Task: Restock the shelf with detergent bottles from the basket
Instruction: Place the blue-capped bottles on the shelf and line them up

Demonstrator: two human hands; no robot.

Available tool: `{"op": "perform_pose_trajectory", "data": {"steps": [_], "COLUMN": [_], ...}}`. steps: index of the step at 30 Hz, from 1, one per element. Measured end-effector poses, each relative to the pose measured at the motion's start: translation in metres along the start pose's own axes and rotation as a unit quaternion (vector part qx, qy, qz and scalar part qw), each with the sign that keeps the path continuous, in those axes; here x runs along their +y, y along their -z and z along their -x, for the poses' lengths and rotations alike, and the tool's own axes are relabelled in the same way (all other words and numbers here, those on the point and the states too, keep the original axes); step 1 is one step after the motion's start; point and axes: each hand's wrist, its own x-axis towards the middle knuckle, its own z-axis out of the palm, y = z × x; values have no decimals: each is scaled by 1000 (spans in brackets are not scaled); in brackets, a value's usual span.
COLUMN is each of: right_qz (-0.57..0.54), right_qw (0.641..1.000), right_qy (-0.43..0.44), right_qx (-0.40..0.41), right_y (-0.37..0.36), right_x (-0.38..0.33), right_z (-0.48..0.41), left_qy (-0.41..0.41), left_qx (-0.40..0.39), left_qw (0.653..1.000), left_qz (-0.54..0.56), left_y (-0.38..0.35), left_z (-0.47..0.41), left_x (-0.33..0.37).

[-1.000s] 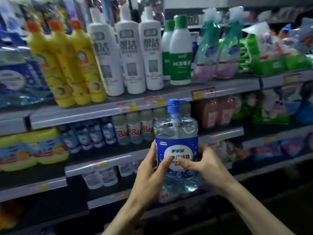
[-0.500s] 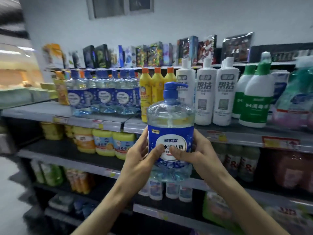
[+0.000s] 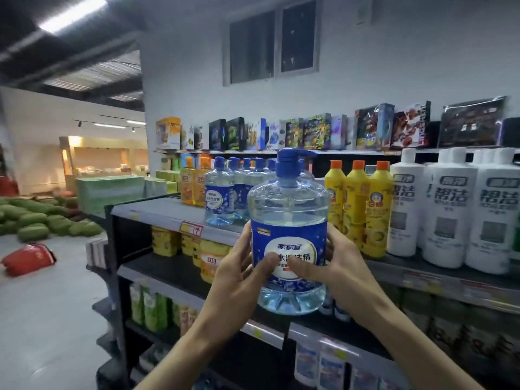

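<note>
Detergent bottle (image 3: 288,243) leftward, nearer matching bottles (image 3: 221,192)

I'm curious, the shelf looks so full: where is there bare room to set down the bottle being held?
The shelf is bare at its left end, between its left edge and the blue-capped bottles, plus a strip in front of them. To the right it is crowded: yellow bottles and white bottles stand side by side.
</note>
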Motion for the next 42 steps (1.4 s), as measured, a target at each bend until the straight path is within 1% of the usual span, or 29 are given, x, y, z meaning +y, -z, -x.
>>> {"op": "perform_pose_trajectory", "data": {"steps": [4, 9, 15, 20, 22, 24, 28, 37, 42], "right_qz": [21, 34, 46, 60, 69, 74, 68, 85, 69], "right_qw": [1000, 997, 990, 987, 986, 983, 979, 980, 986], "right_qy": [19, 66, 119, 129, 134, 144, 159, 143, 110], "right_qx": [8, 15, 54, 70, 77, 92, 106, 114, 106], "right_y": [-46, -104, -145, -150, -149, -149, -146, -118, -110], "right_x": [-8, -11, 3, 14, 21, 30, 56, 122, 161], "right_z": [-32, -78, -112, -141, -153, -165, -189, -272, -296], "left_qy": [-21, -58, -86, -98, -101, -99, -92, -53, -20], "left_qx": [1, -1, -11, -28, -28, -30, -29, -20, -17], "left_qw": [1000, 998, 995, 994, 994, 995, 995, 997, 999], "left_qz": [3, -36, -42, -45, -29, -14, -21, -49, -38], "left_y": [57, 132, 183, 199, 200, 200, 203, 205, 200], "left_z": [-17, -45, -72, -101, -112, -124, -151, -228, -251], "left_x": [-3, -17, -39, -59, -68, -78, -104, -167, -204]}}
